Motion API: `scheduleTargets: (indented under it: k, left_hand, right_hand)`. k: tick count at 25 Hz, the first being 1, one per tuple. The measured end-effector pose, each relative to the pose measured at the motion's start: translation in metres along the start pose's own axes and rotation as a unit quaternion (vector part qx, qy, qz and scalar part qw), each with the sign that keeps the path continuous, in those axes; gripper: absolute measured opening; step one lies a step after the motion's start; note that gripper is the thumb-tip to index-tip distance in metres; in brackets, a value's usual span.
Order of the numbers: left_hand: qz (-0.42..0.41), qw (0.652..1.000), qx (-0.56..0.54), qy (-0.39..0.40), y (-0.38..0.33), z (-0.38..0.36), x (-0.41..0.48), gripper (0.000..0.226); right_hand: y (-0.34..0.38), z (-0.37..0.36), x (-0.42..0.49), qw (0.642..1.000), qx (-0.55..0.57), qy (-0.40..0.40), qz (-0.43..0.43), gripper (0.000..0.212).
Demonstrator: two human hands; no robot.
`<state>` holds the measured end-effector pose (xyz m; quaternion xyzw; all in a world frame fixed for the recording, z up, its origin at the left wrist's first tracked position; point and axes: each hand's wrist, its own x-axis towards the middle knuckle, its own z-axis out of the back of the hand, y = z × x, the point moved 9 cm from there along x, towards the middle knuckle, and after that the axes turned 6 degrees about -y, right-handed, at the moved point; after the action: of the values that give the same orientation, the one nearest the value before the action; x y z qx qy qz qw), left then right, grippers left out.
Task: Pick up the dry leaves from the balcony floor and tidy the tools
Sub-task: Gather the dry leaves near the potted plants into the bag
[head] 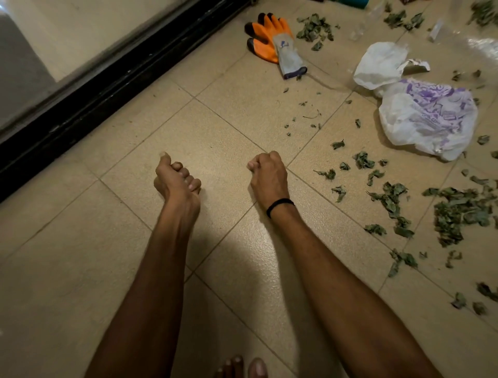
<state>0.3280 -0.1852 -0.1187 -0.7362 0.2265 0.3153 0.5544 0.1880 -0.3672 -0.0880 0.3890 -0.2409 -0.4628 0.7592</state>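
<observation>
Door sill (107,89): cut off at the left edge and the top of the frame; what you had behind it in the upper left was a pale blur. The sill was a black, straight, scuffed bar running diagonally.
Floor (80,256): beige speckled square tiles with thin grout lines, slightly glossy.
Left hand (176,178): left of centre, your fingers were curled into a fist with the thumb on top; nothing showed in the grip.
Toes (242,367): your bare toes were cut off by the bottom edge.
Right hand (266,172): just right of centre, seen from the back, knuckles folded tight. Its palm was hidden, and nothing stuck out of the fist.
Wristband (279,206): a thin black loop on your right wrist.
Gloves (272,37): upper centre, lying flat and overlapped, so you could not count them for sure. They had orange rubbery palms, black fingertips and grey knit cuffs.
Teal object (353,2): only a sliver showed at the top edge; you could not tell what it was.
White bag (380,64): upper right, crumpled thin plastic.
Printed bag (428,118): touching the white bag, wrinkled white plastic with purple print too blurred to read.
Dry leaves (458,213): curled, brittle, grey-green scraps were scattered down the right side of the frame, thickest at the mid-right edge, where the pile was cut off. All lay well apart from your hands.
</observation>
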Motion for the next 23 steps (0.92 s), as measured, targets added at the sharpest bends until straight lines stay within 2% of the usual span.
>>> scheduleTargets:
  k: [1,2,3,5,6,7,8,10,12,13,15,16,18,20,21,23]
  left_hand:
    - [0.019,1.0,-0.004,0.008,0.0,-0.002,0.001,0.039]
    - [0.033,0.999,0.001,0.022,0.0,-0.004,0.0,0.04]
    - [0.044,0.998,0.012,0.038,0.001,-0.008,-0.001,0.041]
    - [0.054,0.995,0.045,0.069,0.005,-0.017,-0.007,0.043]
    - [0.055,0.993,0.06,0.085,0.008,-0.023,-0.012,0.042]
    - [0.053,0.991,0.072,0.102,0.013,-0.03,-0.018,0.041]
    - [0.049,0.988,0.085,0.122,0.018,-0.038,-0.024,0.04]
    - [0.01,0.975,0.158,0.155,0.028,-0.054,-0.037,0.039]
    - [-0.062,0.945,0.265,0.183,0.038,-0.073,-0.051,0.04]
    - [-0.114,0.921,0.317,0.197,0.041,-0.083,-0.059,0.042]
    - [-0.251,0.844,0.421,0.219,0.046,-0.106,-0.076,0.045]
    - [-0.311,0.797,0.466,0.225,0.051,-0.118,-0.087,0.046]
    - [-0.387,0.716,0.537,0.221,0.064,-0.134,-0.104,0.047]
    - [-0.429,0.651,0.594,0.2,0.078,-0.143,-0.114,0.049]
    - [-0.445,0.62,0.618,0.188,0.085,-0.146,-0.116,0.049]
    - [-0.477,0.567,0.646,0.186,0.097,-0.15,-0.121,0.044]
  right_hand:
    - [-0.002,0.003,0.004,1.0,0.002,0.001,-0.02,0.01]
    - [-0.01,0.006,0.008,0.995,0.063,0.0,-0.078,0.007]
    - [-0.019,0.008,0.008,0.971,0.174,0.001,-0.164,0.006]
    - [-0.025,0.005,0.003,0.864,0.4,0.021,-0.305,0.013]
    - [-0.024,0.007,0.0,0.811,0.475,0.022,-0.342,0.017]
    - [-0.022,0.01,-0.001,0.774,0.517,0.019,-0.365,0.021]
    - [-0.021,0.016,-0.002,0.756,0.538,0.011,-0.373,0.026]
    - [-0.025,0.035,-0.003,0.759,0.538,-0.027,-0.365,0.028]
    - [-0.039,0.062,-0.006,0.798,0.487,-0.084,-0.347,0.023]
    - [-0.049,0.081,-0.008,0.839,0.413,-0.118,-0.334,0.022]
    - [-0.065,0.123,-0.01,0.926,0.168,-0.188,-0.281,0.034]
    - [-0.069,0.14,-0.01,0.943,0.045,-0.213,-0.252,0.039]
    - [-0.079,0.152,-0.011,0.938,-0.127,-0.21,-0.246,0.053]
    - [-0.091,0.144,-0.008,0.923,-0.223,-0.161,-0.271,0.071]
    - [-0.096,0.139,-0.005,0.916,-0.261,-0.129,-0.275,0.071]
    - [-0.096,0.137,0.006,0.924,-0.269,-0.088,-0.258,0.054]
